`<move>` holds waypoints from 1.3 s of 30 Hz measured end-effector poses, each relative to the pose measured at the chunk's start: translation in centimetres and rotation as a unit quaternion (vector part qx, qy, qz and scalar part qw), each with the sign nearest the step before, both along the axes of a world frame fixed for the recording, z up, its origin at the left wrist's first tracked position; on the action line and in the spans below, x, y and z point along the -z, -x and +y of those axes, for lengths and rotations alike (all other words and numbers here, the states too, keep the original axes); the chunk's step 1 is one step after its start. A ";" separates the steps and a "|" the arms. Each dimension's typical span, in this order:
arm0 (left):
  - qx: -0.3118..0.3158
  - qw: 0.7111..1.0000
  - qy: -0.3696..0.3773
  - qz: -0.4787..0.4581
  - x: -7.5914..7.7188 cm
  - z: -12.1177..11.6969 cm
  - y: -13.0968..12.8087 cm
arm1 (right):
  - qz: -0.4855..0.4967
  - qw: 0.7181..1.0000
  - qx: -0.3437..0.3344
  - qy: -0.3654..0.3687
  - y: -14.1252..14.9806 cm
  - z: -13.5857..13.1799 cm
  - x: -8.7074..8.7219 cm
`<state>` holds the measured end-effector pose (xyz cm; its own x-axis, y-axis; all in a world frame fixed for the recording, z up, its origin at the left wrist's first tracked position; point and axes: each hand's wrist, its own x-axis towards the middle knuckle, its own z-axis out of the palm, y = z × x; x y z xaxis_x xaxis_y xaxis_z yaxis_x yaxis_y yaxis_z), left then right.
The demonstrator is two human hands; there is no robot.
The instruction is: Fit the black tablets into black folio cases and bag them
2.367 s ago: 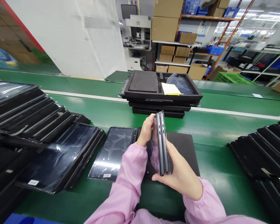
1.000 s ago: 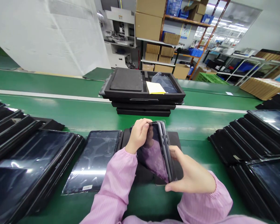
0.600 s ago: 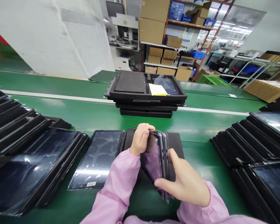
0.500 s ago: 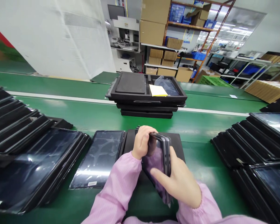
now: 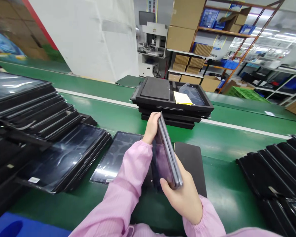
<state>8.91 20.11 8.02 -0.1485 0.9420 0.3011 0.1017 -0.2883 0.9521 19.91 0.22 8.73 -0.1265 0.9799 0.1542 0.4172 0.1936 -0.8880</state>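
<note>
Two tablets (image 5: 168, 149), pressed face to back, stand tilted on edge between my hands. My left hand (image 5: 152, 126) grips them at the far upper corner. Around the near lower end wraps my right hand (image 5: 184, 192), its thumb on the screen side and its other fingers hidden behind. A black foam pad (image 5: 191, 164) lies on the green bench beneath and to the right of them. Just left of my left forearm, a film-wrapped tablet (image 5: 115, 153) with a small white label lies screen up.
Stacked black foam trays (image 5: 167, 105) stand ahead, with a yellow-edged paper (image 5: 182, 98) on top. Film-wrapped tablets (image 5: 71, 154) are piled at left. More black stacks (image 5: 271, 171) stand at right. A blue item (image 5: 22, 227) shows at the lower left.
The tablets have turned so a plain long edge faces up instead of the edge with ports. My right hand has moved round their near end. The view has swung left.
</note>
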 end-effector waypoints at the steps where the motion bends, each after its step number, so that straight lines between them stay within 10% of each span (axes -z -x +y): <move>1: 0.008 1.000 0.007 -0.012 -0.7 0.3 -0.1 | -0.004 1.000 -0.022 0.014 0.1 0.5 0.3; 13: 0.006 0.998 0.048 -0.038 0.5 -0.1 0.3 | 0.137 0.934 -0.266 0.194 -4.0 4.4 2.2; 39: 0.019 0.996 0.036 -0.078 0.7 -0.2 0.6 | 0.226 0.895 -0.318 0.214 -5.1 5.3 3.2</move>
